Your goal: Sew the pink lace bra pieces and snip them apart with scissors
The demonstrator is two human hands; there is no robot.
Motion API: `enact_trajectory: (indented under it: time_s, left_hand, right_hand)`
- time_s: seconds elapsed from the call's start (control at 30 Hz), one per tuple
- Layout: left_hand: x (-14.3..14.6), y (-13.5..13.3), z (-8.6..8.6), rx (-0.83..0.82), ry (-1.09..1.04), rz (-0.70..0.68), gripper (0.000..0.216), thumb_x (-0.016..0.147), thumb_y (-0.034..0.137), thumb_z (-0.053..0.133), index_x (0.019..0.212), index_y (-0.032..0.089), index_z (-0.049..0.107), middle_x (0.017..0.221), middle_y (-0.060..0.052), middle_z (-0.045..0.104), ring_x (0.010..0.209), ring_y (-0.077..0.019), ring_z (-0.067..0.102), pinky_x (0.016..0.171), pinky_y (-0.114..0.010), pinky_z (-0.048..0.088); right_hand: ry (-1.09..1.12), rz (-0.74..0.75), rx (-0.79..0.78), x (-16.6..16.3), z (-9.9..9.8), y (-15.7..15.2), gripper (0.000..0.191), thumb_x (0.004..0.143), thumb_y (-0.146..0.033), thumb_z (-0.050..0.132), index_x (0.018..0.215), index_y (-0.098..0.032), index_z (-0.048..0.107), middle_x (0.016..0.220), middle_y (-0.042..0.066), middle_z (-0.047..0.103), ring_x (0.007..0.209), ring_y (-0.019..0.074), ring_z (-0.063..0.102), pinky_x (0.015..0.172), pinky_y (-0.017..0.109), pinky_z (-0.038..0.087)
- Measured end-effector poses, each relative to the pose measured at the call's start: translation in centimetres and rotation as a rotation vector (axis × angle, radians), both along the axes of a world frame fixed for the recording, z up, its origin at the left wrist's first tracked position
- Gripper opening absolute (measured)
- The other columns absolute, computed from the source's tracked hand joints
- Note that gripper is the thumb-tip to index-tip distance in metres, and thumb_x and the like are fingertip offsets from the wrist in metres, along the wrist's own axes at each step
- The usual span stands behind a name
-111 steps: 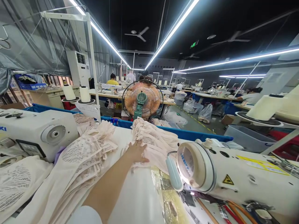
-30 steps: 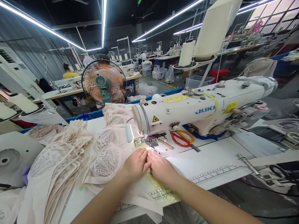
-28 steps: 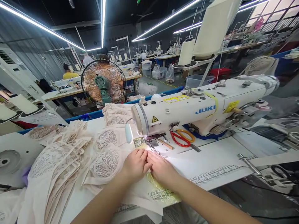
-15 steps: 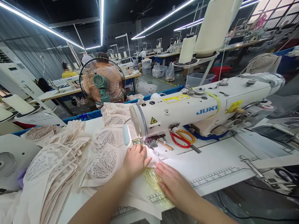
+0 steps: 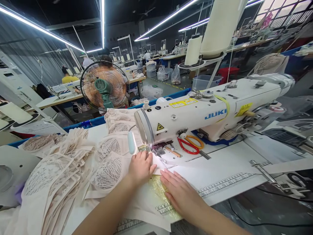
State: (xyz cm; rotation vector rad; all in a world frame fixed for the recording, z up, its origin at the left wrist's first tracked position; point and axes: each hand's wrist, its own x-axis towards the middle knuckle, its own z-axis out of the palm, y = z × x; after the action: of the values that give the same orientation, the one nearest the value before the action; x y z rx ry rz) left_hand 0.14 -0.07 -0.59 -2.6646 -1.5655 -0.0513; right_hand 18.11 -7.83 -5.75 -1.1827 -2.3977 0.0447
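My left hand point(image 5: 141, 166) rests palm down on a pale fabric piece point(image 5: 157, 163) just in front of the needle area point(image 5: 157, 150) of the white sewing machine point(image 5: 207, 112); its fingers are curled and pressed onto the cloth. A little nearer me, my right hand point(image 5: 179, 191) lies flat on the white table top point(image 5: 220, 176), fingers stretched out, holding nothing. A lace cup piece point(image 5: 107, 168) lies beside my left wrist.
A big heap of beige lace pieces point(image 5: 56, 173) fills the table's left side. Red-and-orange scissors point(image 5: 189, 145) lie under the machine arm. A standing fan point(image 5: 104, 85) is behind; thread cones point(image 5: 215, 29) tower at right. A second machine point(image 5: 11, 166) is at far left.
My left arm came back from the far lace pile. Both hands met at the needle; since then the right hand slid back toward me and flattened, while the left stayed on the fabric.
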Motion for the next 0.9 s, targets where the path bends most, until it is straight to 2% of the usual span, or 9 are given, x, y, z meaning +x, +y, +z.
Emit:
enact_trajectory:
  time_s: [0.13, 0.23, 0.3, 0.37, 0.47, 0.63, 0.9]
  left_hand:
    - [-0.3, 0.8, 0.3, 0.047, 0.020, -0.012, 0.045, 0.088, 0.039, 0.047, 0.127, 0.015, 0.051, 0.131, -0.016, 0.049, 0.117, -0.0323, 0.046, 0.089, -0.047, 0.043]
    - [-0.3, 0.4, 0.6, 0.135, 0.047, -0.103, 0.038, 0.089, 0.028, 0.045, 0.123, 0.014, 0.054, 0.129, -0.017, 0.051, 0.113, -0.0310, 0.050, 0.088, -0.045, 0.044]
    - [-0.2, -0.6, 0.5, 0.090, 0.057, -0.142, 0.037, 0.088, 0.018, 0.041, 0.123, 0.014, 0.053, 0.125, -0.016, 0.055, 0.100, -0.0270, 0.058, 0.081, -0.039, 0.049]
    - [-0.1, -1.7, 0.3, -0.012, 0.044, -0.125, 0.041, 0.085, 0.013, 0.041, 0.124, 0.013, 0.051, 0.125, -0.015, 0.056, 0.091, -0.0242, 0.061, 0.073, -0.034, 0.051]
    - [-0.4, -3.0, -0.2, -0.065, -0.010, -0.095, 0.045, 0.083, 0.010, 0.041, 0.127, 0.014, 0.048, 0.127, -0.013, 0.055, 0.093, -0.0243, 0.060, 0.076, -0.036, 0.052]
    - [-1.5, -2.7, -0.5, 0.001, -0.124, -0.254, 0.040, 0.084, 0.007, 0.037, 0.120, 0.013, 0.054, 0.122, -0.016, 0.057, 0.100, -0.0256, 0.054, 0.083, -0.040, 0.051]
    - [-3.7, -0.9, -1.1, 0.046, -0.307, -0.432, 0.037, 0.088, 0.009, 0.034, 0.117, 0.018, 0.055, 0.121, -0.015, 0.055, 0.101, -0.0243, 0.056, 0.076, -0.037, 0.053]
  right_hand:
    - [-0.014, -0.038, -0.032, -0.9, 0.3, 0.5, 0.042, 0.082, -0.015, 0.042, 0.121, -0.012, 0.055, 0.131, 0.013, 0.054, 0.123, 0.0272, 0.047, 0.099, 0.047, 0.043]
    - [0.001, -0.059, -0.076, -1.9, 0.8, 0.9, 0.042, 0.082, -0.017, 0.044, 0.122, -0.010, 0.056, 0.131, 0.013, 0.054, 0.124, 0.0282, 0.046, 0.102, 0.048, 0.040]
    - [0.023, -0.064, -0.095, -2.6, 1.0, 1.1, 0.045, 0.082, -0.018, 0.045, 0.125, -0.009, 0.053, 0.132, 0.015, 0.053, 0.124, 0.0291, 0.045, 0.103, 0.050, 0.037]
    - [0.048, -0.063, -0.116, -3.2, 1.2, 1.2, 0.047, 0.083, -0.018, 0.045, 0.129, -0.009, 0.049, 0.134, 0.016, 0.051, 0.126, 0.0292, 0.043, 0.104, 0.051, 0.036]
    - [0.079, -0.043, -0.166, -3.5, 1.5, 1.2, 0.049, 0.082, -0.016, 0.043, 0.130, -0.007, 0.048, 0.136, 0.016, 0.048, 0.128, 0.0289, 0.041, 0.105, 0.052, 0.034]
    - [0.104, 0.040, -0.214, -1.9, 1.7, 0.8, 0.046, 0.079, -0.016, 0.046, 0.123, -0.008, 0.054, 0.135, 0.014, 0.049, 0.127, 0.0281, 0.042, 0.106, 0.048, 0.035]
    - [0.162, 0.037, -0.192, 1.2, 1.5, 0.1, 0.037, 0.082, -0.016, 0.045, 0.116, -0.010, 0.059, 0.130, 0.014, 0.055, 0.120, 0.0258, 0.050, 0.101, 0.042, 0.043]
